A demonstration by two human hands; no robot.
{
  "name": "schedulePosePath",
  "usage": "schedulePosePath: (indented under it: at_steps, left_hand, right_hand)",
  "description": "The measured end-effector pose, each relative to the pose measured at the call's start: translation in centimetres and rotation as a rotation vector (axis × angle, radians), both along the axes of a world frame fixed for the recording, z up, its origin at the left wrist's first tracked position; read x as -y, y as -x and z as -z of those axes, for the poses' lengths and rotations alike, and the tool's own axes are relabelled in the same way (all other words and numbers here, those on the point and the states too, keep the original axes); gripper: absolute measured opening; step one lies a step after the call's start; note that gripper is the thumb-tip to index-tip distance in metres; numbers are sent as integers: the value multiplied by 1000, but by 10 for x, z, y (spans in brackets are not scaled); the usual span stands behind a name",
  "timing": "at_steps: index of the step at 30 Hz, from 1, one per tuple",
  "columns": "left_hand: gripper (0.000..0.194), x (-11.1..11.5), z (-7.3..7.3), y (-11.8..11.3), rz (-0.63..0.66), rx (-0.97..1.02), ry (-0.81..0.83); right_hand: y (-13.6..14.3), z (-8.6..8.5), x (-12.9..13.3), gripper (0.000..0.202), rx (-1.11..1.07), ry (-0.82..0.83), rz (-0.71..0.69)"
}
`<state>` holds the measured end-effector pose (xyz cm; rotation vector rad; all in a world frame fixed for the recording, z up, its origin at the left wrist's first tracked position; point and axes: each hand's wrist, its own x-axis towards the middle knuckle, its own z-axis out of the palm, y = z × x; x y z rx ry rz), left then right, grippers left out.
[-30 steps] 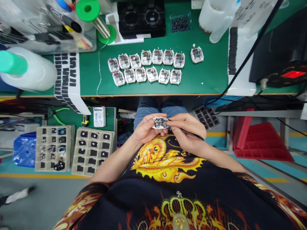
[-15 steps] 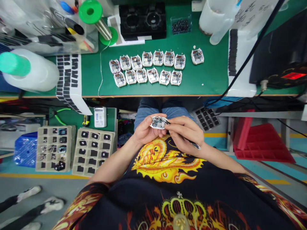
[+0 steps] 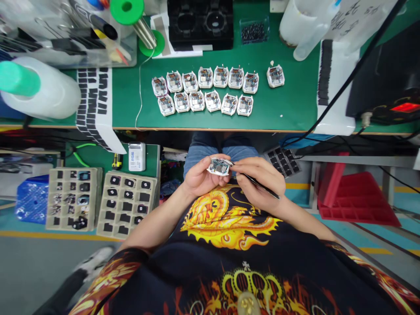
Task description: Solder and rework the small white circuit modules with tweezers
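In front of my belly, my left hand (image 3: 199, 177) grips a small white smartwatch case (image 3: 219, 166) by its edges, its inner circuit board facing up. Dark tweezers (image 3: 262, 187) lie between the closed fingers of my right hand (image 3: 267, 177). Their tips are at the right edge of the case; whether they touch it or pinch anything I cannot make out. Beyond my hands, two rows of similar open watch cases (image 3: 197, 101) rest on the green bench (image 3: 295, 105). One more case (image 3: 275, 76) sits apart on the right.
A solder spool (image 3: 127, 11) and a white bottle (image 3: 49, 92) stand at the left. At the right, a black cable (image 3: 341, 87) crosses the bench edge near a box with a red display (image 3: 407, 107). Compartment trays (image 3: 126, 205) lie lower left, a red rack (image 3: 357, 197) lower right.
My right hand and the tweezers have shifted slightly right. More of the board in the watch case shows. At lower left, another person's feet have moved.
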<state>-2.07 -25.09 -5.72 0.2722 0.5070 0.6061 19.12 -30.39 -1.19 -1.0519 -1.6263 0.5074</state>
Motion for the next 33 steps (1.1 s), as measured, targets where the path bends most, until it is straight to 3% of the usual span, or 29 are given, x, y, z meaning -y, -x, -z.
schedulePosePath:
  at_steps: [8, 18, 25, 33]
  left_hand:
    - [56, 0, 4, -1, -28, -18, 7]
    - [55, -3, 2, -1, -20, -42, -20]
    - [54, -3, 4, -2, 28, -69, -40]
    - [43, -7, 7, -6, -21, -62, 116]
  right_hand:
    - [-8, -10, -2, 28, -106, 126, 11]
    - [-12, -6, -5, 20, -178, 314, -41]
    - [-11, -2, -8, 13, -498, 639, -87]
    - [-9, 9, -15, 23, -733, 672, -82]
